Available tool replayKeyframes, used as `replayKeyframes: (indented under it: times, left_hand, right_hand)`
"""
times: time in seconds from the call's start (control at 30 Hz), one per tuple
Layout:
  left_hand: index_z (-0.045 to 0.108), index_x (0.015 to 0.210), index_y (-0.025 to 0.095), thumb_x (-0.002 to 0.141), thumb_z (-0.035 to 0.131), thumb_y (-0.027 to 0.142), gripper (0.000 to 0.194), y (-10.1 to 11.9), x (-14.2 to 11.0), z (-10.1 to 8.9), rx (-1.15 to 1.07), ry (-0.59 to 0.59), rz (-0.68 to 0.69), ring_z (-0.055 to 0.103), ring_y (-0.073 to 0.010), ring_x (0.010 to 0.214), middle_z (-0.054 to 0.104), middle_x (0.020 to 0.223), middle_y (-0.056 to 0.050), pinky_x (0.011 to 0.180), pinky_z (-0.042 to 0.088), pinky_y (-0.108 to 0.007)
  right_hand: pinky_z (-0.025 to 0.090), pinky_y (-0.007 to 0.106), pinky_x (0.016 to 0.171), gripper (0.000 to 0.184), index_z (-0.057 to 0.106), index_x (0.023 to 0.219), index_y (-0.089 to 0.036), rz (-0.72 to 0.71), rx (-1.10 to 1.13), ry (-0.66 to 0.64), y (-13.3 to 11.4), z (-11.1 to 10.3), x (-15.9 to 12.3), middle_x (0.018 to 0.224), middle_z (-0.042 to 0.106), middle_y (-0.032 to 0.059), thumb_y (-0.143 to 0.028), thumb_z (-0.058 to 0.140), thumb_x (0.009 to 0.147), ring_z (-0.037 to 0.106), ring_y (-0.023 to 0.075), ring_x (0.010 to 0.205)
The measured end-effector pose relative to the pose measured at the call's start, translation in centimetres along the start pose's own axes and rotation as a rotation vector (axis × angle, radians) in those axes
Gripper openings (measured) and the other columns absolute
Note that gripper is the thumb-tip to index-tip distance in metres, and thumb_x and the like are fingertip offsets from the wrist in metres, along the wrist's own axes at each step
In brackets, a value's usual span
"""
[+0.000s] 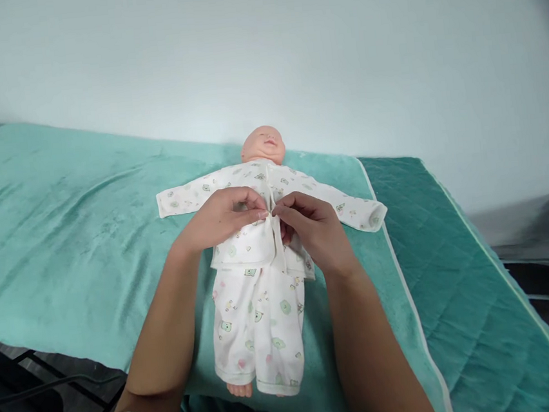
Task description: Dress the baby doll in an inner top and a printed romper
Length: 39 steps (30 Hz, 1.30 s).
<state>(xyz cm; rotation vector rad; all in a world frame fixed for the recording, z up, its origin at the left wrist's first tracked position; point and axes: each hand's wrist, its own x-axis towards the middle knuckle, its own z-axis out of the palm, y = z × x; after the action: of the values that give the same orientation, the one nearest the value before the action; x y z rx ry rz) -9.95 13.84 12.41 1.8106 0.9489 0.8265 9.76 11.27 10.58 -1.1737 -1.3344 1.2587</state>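
A baby doll lies on its back, dressed in a white patterned jacket and matching trousers. Both sleeves stretch out to the sides, with no doll hands showing at the cuffs. My left hand pinches the jacket's front edge at mid-chest between thumb and fingers. Opposite it, my right hand pinches the other front edge, the fingertips of both hands almost touching. Whatever fastener sits between the fingertips is too small to make out. Toes poke out below one trouser leg.
Under the doll is a smooth teal blanket, laid over a darker quilted cover on the right. A pale wall rises behind. At the lower left stands a black object with a cable, below the bed edge.
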Motion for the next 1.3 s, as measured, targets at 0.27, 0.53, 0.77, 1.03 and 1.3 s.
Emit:
replayKeyframes:
  times: [0.27,0.53,0.77,1.03,1.3]
  left_hand:
    - [0.070,0.083,0.018,0.086,0.069,0.035,0.017,0.00,0.13,0.41,-0.047,0.026,-0.033,0.058,-0.0136,0.078,0.065,0.081,-0.001,0.073,0.047,-0.028]
    - [0.068,0.081,0.018,0.084,0.069,0.032,0.014,-0.33,0.17,0.75,-0.063,0.056,-0.057,0.061,-0.0141,0.079,0.068,0.082,-0.001,0.074,0.048,-0.029]
    - [0.066,0.079,0.018,0.081,0.065,0.021,0.004,-0.06,0.13,0.87,-0.030,0.062,-0.068,0.063,-0.0132,0.079,0.068,0.084,0.000,0.072,0.048,-0.027]
    - [0.067,0.079,0.017,0.082,0.064,0.023,0.007,-0.08,0.14,0.56,-0.005,0.018,-0.033,0.064,-0.0138,0.081,0.069,0.086,-0.001,0.076,0.050,-0.028]
    - [0.067,0.081,0.019,0.080,0.063,0.021,0.005,-0.14,0.12,0.67,0.026,0.024,-0.044,0.065,-0.0156,0.087,0.068,0.090,-0.001,0.081,0.052,-0.030]
  right_hand:
    - [0.048,0.022,0.051,0.024,0.063,0.074,-0.020,-0.010,0.001,-0.040,0.20,0.00,0.00,0.056,0.064,-0.0015,-0.037,0.068,0.090,0.057,0.0103,0.050]
    - [0.049,0.021,0.050,0.023,0.064,0.074,-0.020,0.002,0.013,-0.056,0.21,-0.08,0.07,0.061,0.067,-0.0005,-0.034,0.066,0.091,0.060,0.0099,0.051]
    - [0.049,0.021,0.048,0.023,0.062,0.077,-0.020,-0.001,0.050,-0.051,0.36,-0.03,0.13,0.071,0.072,0.0012,-0.037,0.069,0.090,0.062,0.0103,0.052]
    - [0.050,0.021,0.047,0.024,0.061,0.081,-0.020,0.024,0.067,-0.071,0.59,-0.14,0.22,0.071,0.075,0.0020,-0.041,0.069,0.090,0.066,0.0120,0.051]
    - [0.050,0.022,0.046,0.022,0.059,0.081,-0.021,0.025,0.083,-0.075,0.42,-0.10,0.20,0.071,0.076,0.0016,-0.038,0.069,0.090,0.068,0.0130,0.051]
